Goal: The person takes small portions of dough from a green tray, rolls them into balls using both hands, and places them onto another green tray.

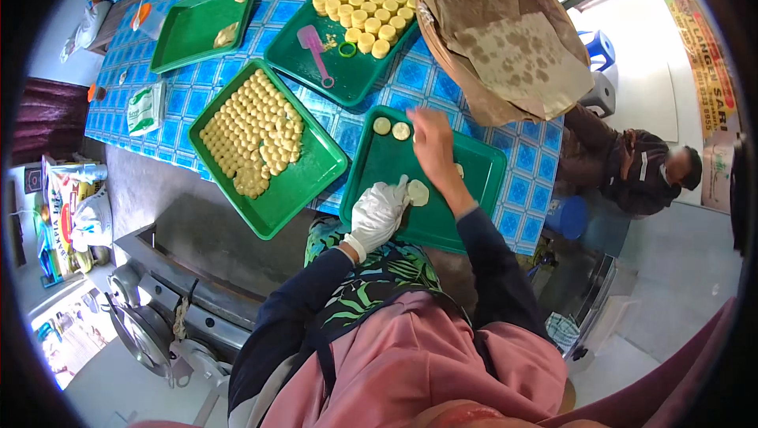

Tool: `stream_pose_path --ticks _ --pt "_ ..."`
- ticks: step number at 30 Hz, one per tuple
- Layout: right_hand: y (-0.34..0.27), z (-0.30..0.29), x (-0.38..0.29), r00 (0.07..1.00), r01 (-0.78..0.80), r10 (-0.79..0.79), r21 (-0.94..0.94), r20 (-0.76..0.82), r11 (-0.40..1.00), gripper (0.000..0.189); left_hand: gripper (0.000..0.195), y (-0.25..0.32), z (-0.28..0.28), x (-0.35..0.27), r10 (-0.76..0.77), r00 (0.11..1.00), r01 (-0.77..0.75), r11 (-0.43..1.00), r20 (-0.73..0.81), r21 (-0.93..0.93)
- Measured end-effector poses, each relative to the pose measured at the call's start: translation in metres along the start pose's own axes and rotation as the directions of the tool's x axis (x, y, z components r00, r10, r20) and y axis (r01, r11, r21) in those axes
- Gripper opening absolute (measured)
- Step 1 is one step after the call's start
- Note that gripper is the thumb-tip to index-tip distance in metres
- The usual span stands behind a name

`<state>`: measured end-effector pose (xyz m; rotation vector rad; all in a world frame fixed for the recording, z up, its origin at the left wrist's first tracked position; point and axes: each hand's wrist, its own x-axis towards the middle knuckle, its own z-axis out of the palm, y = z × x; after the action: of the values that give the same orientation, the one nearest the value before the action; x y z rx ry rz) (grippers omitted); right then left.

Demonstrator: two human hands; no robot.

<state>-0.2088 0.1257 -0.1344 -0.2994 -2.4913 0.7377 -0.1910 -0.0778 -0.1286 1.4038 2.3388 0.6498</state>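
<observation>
My left hand [377,216], in a white glove, is low over the near green tray [482,188], its fingertips at the edge of a flattened round of pale dough [418,193]. Whether they grip it cannot be told. My bare right hand [431,141] reaches to the tray's far side, beside two small pale discs, one of them here [382,126]; its fingertips partly hide a pale piece. Another pale piece [459,170] shows just right of my right wrist. To the left, a green tray [302,191] holds many small dough balls [254,126] in rows.
Beyond stands a green tray [284,52] with stacked yellow rounds [361,4], a pink spatula [317,55] and a green ring [347,49]. A paper-lined basket [509,61] is at the far right. Another tray [195,28] holds dough lumps. A person [645,167] sits at the right.
</observation>
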Motion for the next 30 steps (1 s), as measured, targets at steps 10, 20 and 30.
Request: stream_pose_path --ticks 10,20,30 --pt "0.017 0.107 0.164 0.991 -0.087 0.128 -0.534 0.041 0.841 0.082 0.027 -0.009 0.03 0.005 -0.053 0.993 0.077 0.969 -0.107 0.234" --pt "0.034 0.127 0.166 0.985 -0.172 0.165 -0.464 -0.056 0.869 0.077 0.018 -0.011 0.03 0.006 -0.017 0.976 0.016 1.0 -0.218 -0.008" --pt "-0.005 0.01 0.037 0.909 -0.372 0.416 0.41 -0.019 0.833 0.066 0.012 -0.012 0.065 0.021 -0.213 0.953 0.166 0.962 -0.215 -0.215"
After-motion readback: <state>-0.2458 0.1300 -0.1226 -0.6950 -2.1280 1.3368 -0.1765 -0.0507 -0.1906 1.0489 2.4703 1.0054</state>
